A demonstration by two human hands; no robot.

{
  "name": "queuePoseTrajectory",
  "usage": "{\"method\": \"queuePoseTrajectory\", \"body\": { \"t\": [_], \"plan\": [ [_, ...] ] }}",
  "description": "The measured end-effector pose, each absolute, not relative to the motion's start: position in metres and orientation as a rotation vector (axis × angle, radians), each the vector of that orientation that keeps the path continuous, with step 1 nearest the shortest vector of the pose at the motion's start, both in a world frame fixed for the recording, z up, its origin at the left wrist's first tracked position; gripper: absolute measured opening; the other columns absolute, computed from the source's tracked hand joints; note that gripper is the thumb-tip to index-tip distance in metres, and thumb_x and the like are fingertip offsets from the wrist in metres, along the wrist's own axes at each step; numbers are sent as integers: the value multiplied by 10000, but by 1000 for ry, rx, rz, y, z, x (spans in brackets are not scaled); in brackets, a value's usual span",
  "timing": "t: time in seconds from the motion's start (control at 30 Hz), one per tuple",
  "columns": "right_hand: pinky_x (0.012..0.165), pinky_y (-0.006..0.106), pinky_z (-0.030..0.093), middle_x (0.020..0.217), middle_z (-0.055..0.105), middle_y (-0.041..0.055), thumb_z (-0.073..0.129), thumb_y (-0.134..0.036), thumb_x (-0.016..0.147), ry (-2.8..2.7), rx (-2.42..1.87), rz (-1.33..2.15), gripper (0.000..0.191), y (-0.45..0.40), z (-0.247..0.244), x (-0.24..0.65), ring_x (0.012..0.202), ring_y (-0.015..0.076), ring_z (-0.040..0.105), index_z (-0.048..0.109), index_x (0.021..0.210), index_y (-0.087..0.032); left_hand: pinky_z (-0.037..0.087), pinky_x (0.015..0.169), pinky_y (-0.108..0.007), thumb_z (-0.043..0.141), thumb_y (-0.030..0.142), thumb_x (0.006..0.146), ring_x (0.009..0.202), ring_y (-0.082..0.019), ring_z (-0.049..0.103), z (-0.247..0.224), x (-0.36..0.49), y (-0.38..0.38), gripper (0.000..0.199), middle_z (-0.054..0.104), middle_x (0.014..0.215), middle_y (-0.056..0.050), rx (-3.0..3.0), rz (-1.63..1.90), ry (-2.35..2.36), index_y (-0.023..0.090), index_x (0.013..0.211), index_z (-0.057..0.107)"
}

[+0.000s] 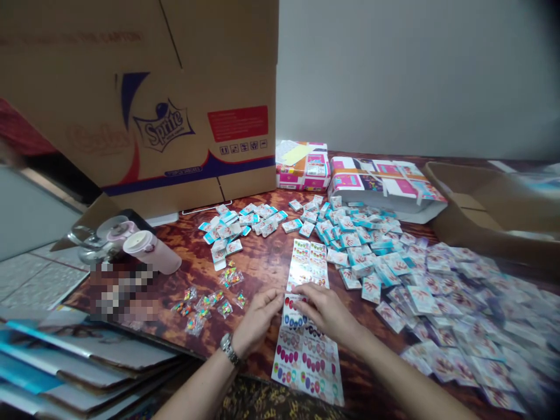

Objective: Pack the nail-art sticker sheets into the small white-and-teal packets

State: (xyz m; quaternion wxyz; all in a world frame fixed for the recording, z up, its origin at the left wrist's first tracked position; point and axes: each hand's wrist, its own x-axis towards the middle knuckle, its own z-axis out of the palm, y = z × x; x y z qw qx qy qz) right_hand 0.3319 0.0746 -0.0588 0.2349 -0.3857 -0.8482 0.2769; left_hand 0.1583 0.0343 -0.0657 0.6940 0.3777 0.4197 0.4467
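Note:
A long printed sheet (pixel 306 350) covered with rows of coloured nail-shaped designs lies on the dark red-brown table (pixel 262 262), its near end reaching the table's front edge. My left hand (pixel 265 315), with a metal watch on its wrist, has its fingers together at the sheet's left edge. Across the sheet's middle lies my right hand (pixel 321 309), fingers bent over the paper; whether they pinch it is hard to see. Just left of my left hand are several small clear packets (pixel 204 304) of colourful pieces.
Small white-and-blue boxes (pixel 354 239) are piled beyond the sheet, with wrapped packets (pixel 459 326) at the right. A large Sprite carton (pixel 175 105) stands at the back left, near a pink cup (pixel 153 251). Printed cartons (pixel 385 181) and an open brown box (pixel 490 204) stand behind.

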Motion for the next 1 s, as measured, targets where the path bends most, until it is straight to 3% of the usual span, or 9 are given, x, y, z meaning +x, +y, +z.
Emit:
{"method": "queuePoseTrajectory", "body": {
  "t": [0.17, 0.27, 0.4, 0.5, 0.6, 0.73, 0.9, 1.0],
  "plan": [
    [679, 281, 455, 825, 631, 57, 418, -208, 898, -2419, -1017, 365, 197, 68, -70, 331, 750, 167, 582, 611, 935, -200, 472, 667, -246, 671, 221, 693, 752, -139, 573, -69, 164, 29, 245, 621, 831, -35, 798, 1064, 974, 146, 906, 576],
    [730, 325, 457, 975, 651, 79, 424, -153, 886, -2559, -767, 105, 261, 61, -72, 334, 824, 188, 584, 594, 1071, -222, 478, 625, -234, 674, 154, 656, 658, -116, 575, -75, 162, 28, 217, 616, 747, -21, 590, 1116, 994, 132, 847, 572],
    [756, 371, 471, 1117, 611, 111, 425, -109, 863, -2659, -607, 10, 341, 54, -78, 337, 902, 221, 573, 540, 1170, -203, 484, 680, -255, 640, 171, 689, 720, -128, 596, -81, 154, 24, 220, 623, 831, -43, 438, 1138, 898, 125, 895, 577],
    [754, 360, 478, 1092, 608, 119, 432, -131, 860, -2619, -694, 225, 296, 51, -89, 331, 906, 219, 572, 565, 1117, -197, 465, 642, -227, 663, 178, 678, 694, -120, 589, -91, 155, 16, 232, 625, 796, -26, 558, 1184, 992, 142, 881, 557],
    [736, 307, 478, 1034, 609, 101, 448, -229, 872, -2426, -965, 700, 244, 50, -98, 321, 904, 203, 576, 558, 1087, -198, 453, 642, -229, 643, 192, 698, 718, -136, 588, -107, 159, 6, 190, 622, 775, -26, 767, 1187, 1144, 155, 847, 532],
    [639, 251, 447, 813, 638, 25, 407, -305, 898, -2225, -1119, 1178, 202, 51, -102, 310, 736, 168, 595, 577, 927, -199, 457, 654, -252, 553, 237, 776, 752, -161, 592, -121, 146, 0, 135, 608, 798, -28, 1036, 1115, 1326, 189, 891, 503],
    [595, 243, 382, 715, 591, 18, 385, -341, 903, -2191, -1154, 1097, 253, 59, -99, 307, 665, 160, 548, 564, 809, -190, 392, 826, -364, 471, 245, 823, 937, -238, 499, -124, 97, 16, 140, 560, 939, -79, 1622, 841, 2011, 195, 925, 553],
    [590, 242, 370, 708, 585, 19, 385, -345, 900, -2184, -1156, 1072, 257, 63, -101, 306, 654, 158, 540, 569, 808, -191, 377, 821, -372, 534, 227, 773, 943, -250, 448, -129, 77, 30, 88, 530, 912, -79, 1674, 678, 2180, 184, 842, 567]
  ]
}}
